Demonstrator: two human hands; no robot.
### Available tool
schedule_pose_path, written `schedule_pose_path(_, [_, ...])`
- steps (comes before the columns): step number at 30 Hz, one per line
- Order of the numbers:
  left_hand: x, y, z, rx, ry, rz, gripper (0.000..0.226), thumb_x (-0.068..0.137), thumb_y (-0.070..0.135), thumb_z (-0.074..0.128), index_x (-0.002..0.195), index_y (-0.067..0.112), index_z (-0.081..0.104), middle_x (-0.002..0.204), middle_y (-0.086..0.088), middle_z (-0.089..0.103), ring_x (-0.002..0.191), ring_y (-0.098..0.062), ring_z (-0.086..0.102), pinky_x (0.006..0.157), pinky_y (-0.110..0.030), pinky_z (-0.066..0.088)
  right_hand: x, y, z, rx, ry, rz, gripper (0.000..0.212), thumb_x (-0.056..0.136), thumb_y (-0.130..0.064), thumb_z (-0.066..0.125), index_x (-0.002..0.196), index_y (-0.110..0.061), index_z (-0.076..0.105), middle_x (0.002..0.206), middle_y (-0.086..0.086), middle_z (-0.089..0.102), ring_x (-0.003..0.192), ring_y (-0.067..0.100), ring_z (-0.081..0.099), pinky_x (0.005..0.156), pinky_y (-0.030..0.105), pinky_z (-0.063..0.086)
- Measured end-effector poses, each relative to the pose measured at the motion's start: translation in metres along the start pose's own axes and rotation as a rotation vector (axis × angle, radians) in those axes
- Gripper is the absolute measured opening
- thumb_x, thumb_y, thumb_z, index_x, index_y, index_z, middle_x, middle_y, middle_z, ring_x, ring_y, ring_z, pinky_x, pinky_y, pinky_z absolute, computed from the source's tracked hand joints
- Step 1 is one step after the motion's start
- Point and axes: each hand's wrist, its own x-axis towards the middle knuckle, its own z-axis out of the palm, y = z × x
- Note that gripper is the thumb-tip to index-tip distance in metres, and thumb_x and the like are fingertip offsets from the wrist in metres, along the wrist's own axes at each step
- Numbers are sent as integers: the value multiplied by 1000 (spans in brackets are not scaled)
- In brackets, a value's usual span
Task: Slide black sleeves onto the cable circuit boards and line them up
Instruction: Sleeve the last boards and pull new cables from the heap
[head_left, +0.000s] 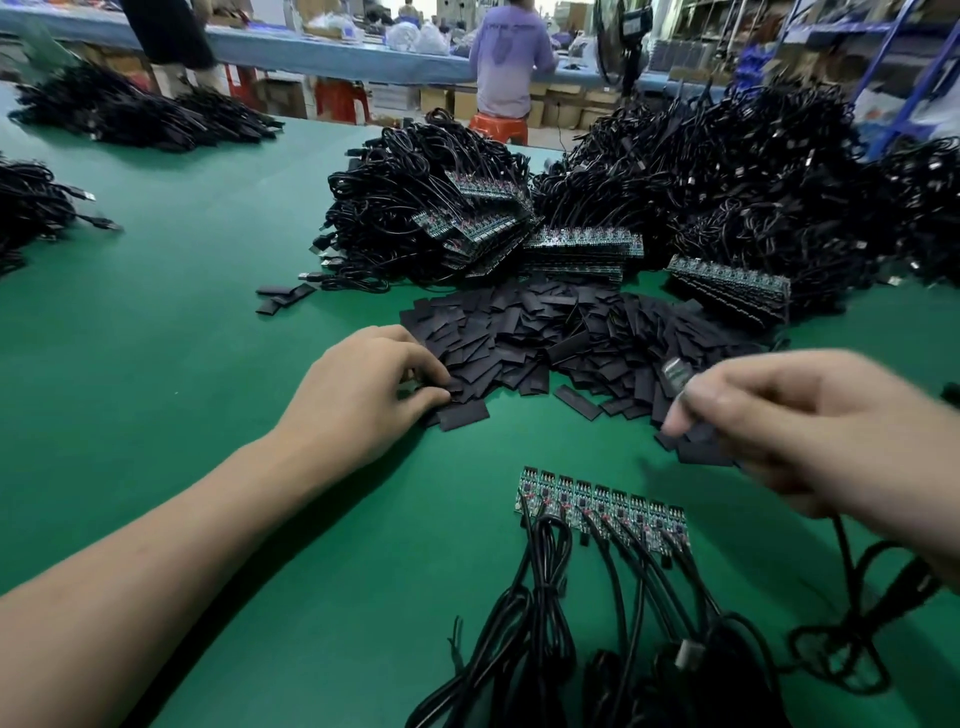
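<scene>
Nearest the camera, a tangle of black cables (545, 639) lies on the green table (208, 322). They fan up to a row of circuit boards (600, 506), which lie side by side, touching, bare of sleeves and slanting slightly down to the right.

The left hand (363, 395) reaches in from the lower left, knuckles up and fingers curled. Its thumb and fingertips pinch a black sleeve (460, 397) at the near edge of the sleeve pile (571, 332).

The right hand (810, 431) hovers above the table, to the right of the row and beyond it. Its fingers are curled around a single board (675, 374), whose cable (852, 571) hangs below the palm. The hand is blurred, so I cannot tell whether the dark piece under its fingertips is a sleeve held with the board or one lying on the table.

Behind the sleeve pile stand stacks of boards (582, 244), backed by tall cable heaps (727, 171). Farther off, a person in a lilac top (506, 57) sits on a red stool (498, 127) at a blue bench (332, 52).
</scene>
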Motion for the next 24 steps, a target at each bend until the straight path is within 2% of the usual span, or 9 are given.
schedule_pose_path(3, [-1, 2, -1, 27, 42, 22, 6, 92, 34, 73, 96, 32, 78, 96, 12, 67, 92, -14, 62, 78, -35, 53, 16, -3, 16, -284, 19, -63, 30, 82, -70, 48, 88, -52, 71, 68, 4, 66, 48, 10, 51, 52, 29, 45])
schedule_pose_path(4, [-1, 4, -2, 36, 81, 40, 6, 93, 32, 73, 96, 31, 78, 93, 13, 67, 89, -14, 62, 75, -34, 53, 22, 2, 17, -285, 81, -101, 27, 86, -62, 48, 84, -49, 71, 73, -2, 70, 55, 9, 58, 61, 30, 50])
schedule_pose_path(6, [-2, 11, -5, -10, 157, 83, 4, 93, 28, 73, 95, 27, 77, 85, 16, 67, 77, -10, 61, 72, -33, 53, 29, 4, 18, -327, 174, -65, 30, 92, -52, 50, 76, -36, 69, 70, -23, 66, 60, -1, 59, 57, 16, 44])
schedule_pose_path(8, [-6, 23, -6, -269, 136, 76, 3, 93, 23, 73, 93, 25, 75, 78, 14, 71, 69, -3, 64, 71, -28, 55, 27, -3, 33, -423, 147, -73, 29, 95, -49, 49, 75, -32, 63, 70, -38, 58, 64, -6, 56, 54, 17, 40])
schedule_pose_path(10, [-12, 39, -4, -642, -32, 28, 7, 94, 16, 70, 95, 22, 74, 75, 6, 74, 66, -6, 68, 66, -18, 53, 30, 2, 45, -481, 153, -122, 30, 96, -51, 47, 78, -30, 59, 77, -36, 59, 65, -3, 56, 53, 22, 36])
schedule_pose_path(12, [-19, 53, 1, -836, -163, 44, 11, 95, 8, 67, 103, 14, 73, 74, 1, 73, 62, -8, 64, 63, -11, 47, 32, 3, 53, -363, 140, -99, 32, 98, -50, 47, 81, -26, 59, 74, -21, 67, 55, -1, 58, 53, 31, 40])
schedule_pose_path(18, [-23, 63, 10, -1002, -256, -29, 13, 92, 13, 66, 104, 13, 73, 73, 2, 72, 59, -3, 59, 58, -8, 44, 40, 5, 61, 157, -52, -24, 29, 107, -28, 47, 88, -13, 64, 72, 5, 74, 50, 21, 68, 44, 23, 43])
schedule_pose_path(22, [-26, 63, 11, -966, -251, -11, 19, 83, 28, 72, 100, 20, 77, 76, -1, 74, 63, -6, 61, 63, -17, 48, 40, 10, 61, 258, -43, -35, 29, 104, -27, 53, 85, -13, 70, 65, 9, 71, 44, 18, 60, 46, 17, 40])
schedule_pose_path(24, [-28, 62, 11, -911, -248, -3, 24, 78, 31, 80, 100, 25, 79, 79, 3, 75, 67, -13, 61, 65, -32, 53, 39, 11, 61, 262, -42, -42, 31, 103, -28, 55, 81, -15, 71, 65, 10, 71, 46, 18, 60, 51, 18, 42])
